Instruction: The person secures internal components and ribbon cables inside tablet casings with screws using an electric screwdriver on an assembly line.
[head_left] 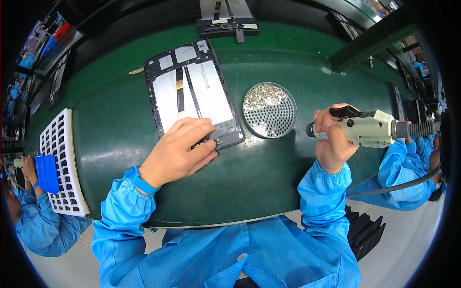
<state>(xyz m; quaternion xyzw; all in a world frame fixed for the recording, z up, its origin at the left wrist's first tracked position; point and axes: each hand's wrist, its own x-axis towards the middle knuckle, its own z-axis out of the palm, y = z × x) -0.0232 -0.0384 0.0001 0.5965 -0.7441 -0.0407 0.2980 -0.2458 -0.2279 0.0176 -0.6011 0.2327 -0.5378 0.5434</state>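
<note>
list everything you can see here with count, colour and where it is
opened tablet: one, black frame with silver insides, middle of the mat
screw dish: one, round, grey, full of silver screws, right of the tablet
second tablet: one, black, far edge of the mat
grid tray: one, white, left edge of the mat
mat: one, green, covers the bench
co-workers: blue sleeves at the far left and far right
left hand: pressing flat on the tablet's near end
right hand: gripping a cream electric screwdriver
</note>
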